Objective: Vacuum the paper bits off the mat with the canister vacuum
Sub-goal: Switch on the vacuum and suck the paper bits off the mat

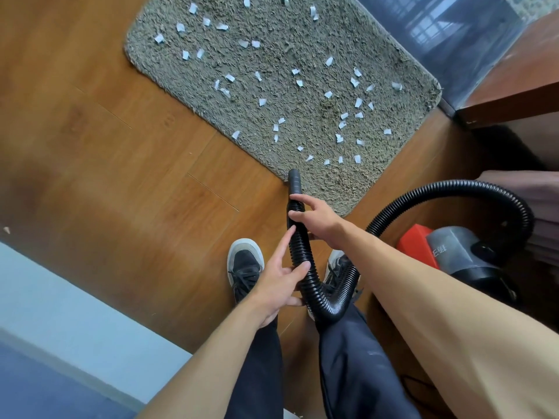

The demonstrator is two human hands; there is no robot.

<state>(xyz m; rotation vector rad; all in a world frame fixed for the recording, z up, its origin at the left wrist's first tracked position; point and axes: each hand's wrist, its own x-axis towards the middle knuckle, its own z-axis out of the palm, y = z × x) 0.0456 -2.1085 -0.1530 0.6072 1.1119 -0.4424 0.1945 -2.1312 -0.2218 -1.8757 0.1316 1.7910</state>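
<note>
Head cam: my left hand (279, 285) and right hand (319, 217) grip hose (299, 252) mid-frame, nozzle (295, 178) over lower edge of mat (272, 62). Paper bits (358, 102) litter mat. Canister (462, 252) right, my shoes (245, 264) under hose, table (514, 95) upper right.

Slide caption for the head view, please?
The left hand and right hand hold the hose by a mat strewn with paper bits.
</note>
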